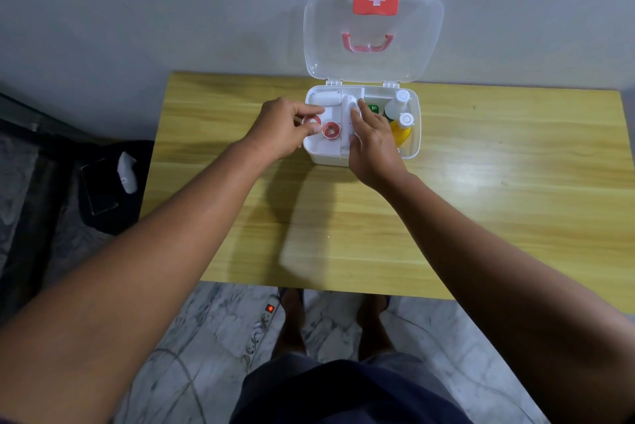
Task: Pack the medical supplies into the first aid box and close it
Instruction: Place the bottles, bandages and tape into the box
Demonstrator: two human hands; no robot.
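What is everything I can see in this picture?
First aid box: one, white, far side of table, open.
Lid: one, clear, red cross label, upright against wall.
Tape rolls: two, red-cored, in box's left tray; one in left grip.
Gauze roll: one, white, back of tray.
Bottles: two, one yellow, one clear, right compartment.
Green packet: one, beside bottles.
Table: one, yellow wood.
Power strip: one, white, on floor.
Phone: one, dark, left of table.
Left hand: pinching a tape roll.
Right hand: on the tray's centre.

White first aid box [326, 157], red-cross lid [374, 42]; yellow bottle [400, 131]; yellow wood-grain table [481, 183].
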